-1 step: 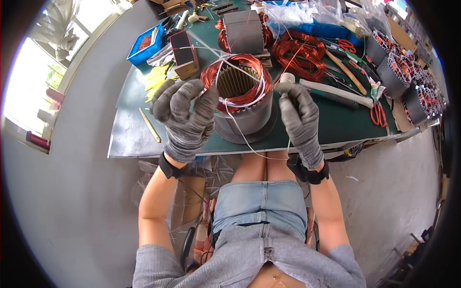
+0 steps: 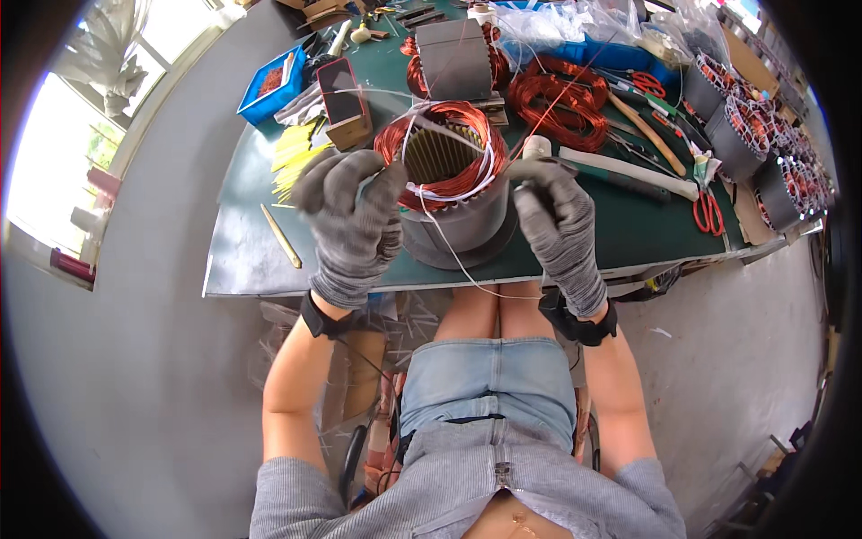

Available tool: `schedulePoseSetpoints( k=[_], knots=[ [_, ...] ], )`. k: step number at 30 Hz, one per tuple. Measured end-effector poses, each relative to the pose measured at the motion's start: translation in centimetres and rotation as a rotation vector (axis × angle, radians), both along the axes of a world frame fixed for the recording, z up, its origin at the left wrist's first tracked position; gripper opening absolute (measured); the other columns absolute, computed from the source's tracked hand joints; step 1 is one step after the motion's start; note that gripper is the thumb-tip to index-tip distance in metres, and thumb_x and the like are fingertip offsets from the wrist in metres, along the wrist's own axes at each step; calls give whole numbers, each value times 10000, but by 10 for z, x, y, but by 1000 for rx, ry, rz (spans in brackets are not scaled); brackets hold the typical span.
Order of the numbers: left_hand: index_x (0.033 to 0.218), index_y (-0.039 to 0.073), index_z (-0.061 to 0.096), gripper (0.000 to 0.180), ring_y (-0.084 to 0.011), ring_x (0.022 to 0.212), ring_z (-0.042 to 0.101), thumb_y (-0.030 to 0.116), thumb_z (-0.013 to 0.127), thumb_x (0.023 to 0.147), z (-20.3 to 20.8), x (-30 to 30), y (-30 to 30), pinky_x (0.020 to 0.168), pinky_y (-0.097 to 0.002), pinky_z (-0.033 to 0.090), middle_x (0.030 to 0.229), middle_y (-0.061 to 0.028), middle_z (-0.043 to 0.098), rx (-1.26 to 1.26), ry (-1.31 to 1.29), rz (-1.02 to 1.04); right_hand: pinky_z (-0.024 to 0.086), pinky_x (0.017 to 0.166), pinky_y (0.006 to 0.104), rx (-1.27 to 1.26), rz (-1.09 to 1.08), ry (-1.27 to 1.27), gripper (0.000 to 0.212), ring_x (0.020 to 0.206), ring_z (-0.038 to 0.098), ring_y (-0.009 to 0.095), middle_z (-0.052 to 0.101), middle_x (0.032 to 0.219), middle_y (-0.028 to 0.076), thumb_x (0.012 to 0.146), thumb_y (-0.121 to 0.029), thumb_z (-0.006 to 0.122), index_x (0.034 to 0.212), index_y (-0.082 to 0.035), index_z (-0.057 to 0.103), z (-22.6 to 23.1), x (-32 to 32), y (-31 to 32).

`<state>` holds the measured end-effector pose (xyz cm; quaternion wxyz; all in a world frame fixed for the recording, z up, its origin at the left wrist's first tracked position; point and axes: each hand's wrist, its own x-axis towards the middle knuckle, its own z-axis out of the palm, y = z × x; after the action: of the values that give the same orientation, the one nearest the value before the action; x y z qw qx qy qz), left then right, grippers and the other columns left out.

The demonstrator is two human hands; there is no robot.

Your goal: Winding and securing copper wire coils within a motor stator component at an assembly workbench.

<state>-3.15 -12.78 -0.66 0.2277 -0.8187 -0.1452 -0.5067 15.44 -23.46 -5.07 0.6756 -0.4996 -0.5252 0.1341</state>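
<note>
A grey motor stator (image 2: 453,220) stands upright on the bench in front of me, its top ringed by copper windings (image 2: 449,112) with white cord (image 2: 462,191) laced round them. My left hand (image 2: 352,216), in a grey knit glove, is closed at the ring's left side; what its fingertips pinch is hidden. At the right side, my gloved right hand (image 2: 561,216) is closed, its fingertips pinching a thin copper wire (image 2: 552,106) that slants up and away. A loose loop of the cord hangs over the bench edge toward my right wrist. Another white strand over the opening is blurred.
Behind stands a second wound stator (image 2: 455,58); coils of copper wire (image 2: 561,103) lie beside it. A white-headed mallet (image 2: 620,171), red-handled scissors (image 2: 708,211) and more stators (image 2: 736,139) are to the right. A phone (image 2: 341,94) and a blue bin (image 2: 272,83) are to the left.
The white strand that stuck up at the far left of the ring has dropped lower across the opening. The copper wire reaches farther up and right. Both hands have shifted slightly.
</note>
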Motion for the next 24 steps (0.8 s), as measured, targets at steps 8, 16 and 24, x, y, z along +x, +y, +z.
schedulePoseSetpoints(
  k=[8, 16, 24],
  knots=[
    [934, 46, 578, 243, -328, 909, 516, 105, 626, 703, -12, 20, 8, 929, -444, 339, 881, -96, 563, -407, 351, -234, 467, 634, 325, -7, -183, -515, 216, 678, 593, 272, 613, 781, 119, 751, -24, 504, 921, -87, 622, 11, 23, 47],
    [931, 44, 583, 196, -330, 901, 514, 91, 588, 740, -8, 16, 8, 897, -447, 351, 848, -119, 564, -515, 353, -272, 397, 593, 200, -51, -172, 92, 172, 653, 436, 33, 516, 751, -17, 844, -26, 502, 996, -28, 582, 3, 20, 9],
    [917, 62, 599, 193, -319, 1079, 454, 32, 515, 746, 15, 28, 8, 956, -426, 333, 1113, -111, 536, -322, 295, -210, 460, 667, 287, -170, -135, -221, 169, 700, 572, 175, 607, 825, 79, 795, -109, 602, 954, -51, 606, 10, 35, 60]
  ],
)
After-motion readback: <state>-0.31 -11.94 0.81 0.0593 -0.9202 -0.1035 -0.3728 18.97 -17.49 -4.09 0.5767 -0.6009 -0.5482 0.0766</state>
